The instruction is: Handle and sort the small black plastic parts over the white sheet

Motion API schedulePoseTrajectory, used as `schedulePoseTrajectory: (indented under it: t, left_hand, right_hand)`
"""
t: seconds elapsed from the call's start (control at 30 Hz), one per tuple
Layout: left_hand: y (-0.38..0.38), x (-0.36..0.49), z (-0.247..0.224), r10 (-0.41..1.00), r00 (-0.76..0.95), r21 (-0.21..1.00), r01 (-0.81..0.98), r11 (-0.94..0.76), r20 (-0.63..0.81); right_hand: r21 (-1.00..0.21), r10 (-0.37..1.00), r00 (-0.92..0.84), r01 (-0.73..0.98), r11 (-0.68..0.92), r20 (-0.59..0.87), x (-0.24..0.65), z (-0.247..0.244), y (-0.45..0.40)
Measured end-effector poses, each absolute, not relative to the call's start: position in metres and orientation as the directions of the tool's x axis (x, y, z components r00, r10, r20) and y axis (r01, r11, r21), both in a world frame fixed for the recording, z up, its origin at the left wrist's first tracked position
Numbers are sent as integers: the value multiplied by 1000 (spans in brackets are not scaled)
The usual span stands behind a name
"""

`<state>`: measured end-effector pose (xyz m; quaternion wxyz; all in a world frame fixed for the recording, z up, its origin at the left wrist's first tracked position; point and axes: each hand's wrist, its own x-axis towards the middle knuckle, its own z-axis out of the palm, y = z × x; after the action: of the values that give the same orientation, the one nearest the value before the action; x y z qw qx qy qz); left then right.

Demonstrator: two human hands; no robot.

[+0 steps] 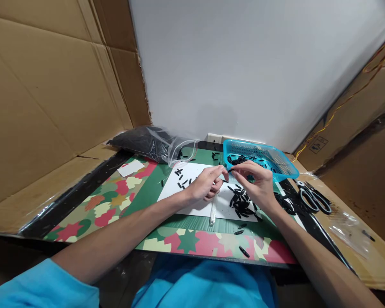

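My right hand pinches a small black elongated piece between thumb and fingertips, above the white sheet. Close to its left, my left hand is closed with the fingers curled, and a dark bit shows by its fingertips, seemingly another black piece. A pile of black pieces lies on the sheet below my right hand. More loose pieces are scattered beyond my left wrist. Under my left hand, a narrow clear plastic strip lies across the sheet's front edge.
A blue basket with black pieces stands at the back right. A clear bag of dark contents lies back left. Scissors and crumpled plastic lie on the right. Cardboard and a pale wall enclose the table.
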<state>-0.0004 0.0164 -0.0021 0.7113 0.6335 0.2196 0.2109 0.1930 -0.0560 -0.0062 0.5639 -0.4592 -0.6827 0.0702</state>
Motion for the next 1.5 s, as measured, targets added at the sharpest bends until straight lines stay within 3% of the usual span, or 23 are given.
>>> schedulePoseTrajectory:
  t: [0.23,0.47,0.67,1.23,1.5]
  left_hand:
    - [10,2,-1,609,790,994,-104,14,74]
    - [11,3,-1,636,763,993,-104,-50,112]
    - [6,3,2,640,753,988,-109,-110,154]
    - [8,3,3,669,731,987,-158,-25,134]
    - [8,3,4,678,719,986,-156,-62,157]
  right_hand:
    - [-713,761,137,483,508,635,197,-9,-51]
    - [-816,804,176,248,522,567,194,-11,-47]
    - [-849,848,154,259,462,508,195,-11,-47]
    - [-858,880,35,241,453,474,190,-9,-54]
    - [-833,884,4,336,439,468,191,-7,-56]
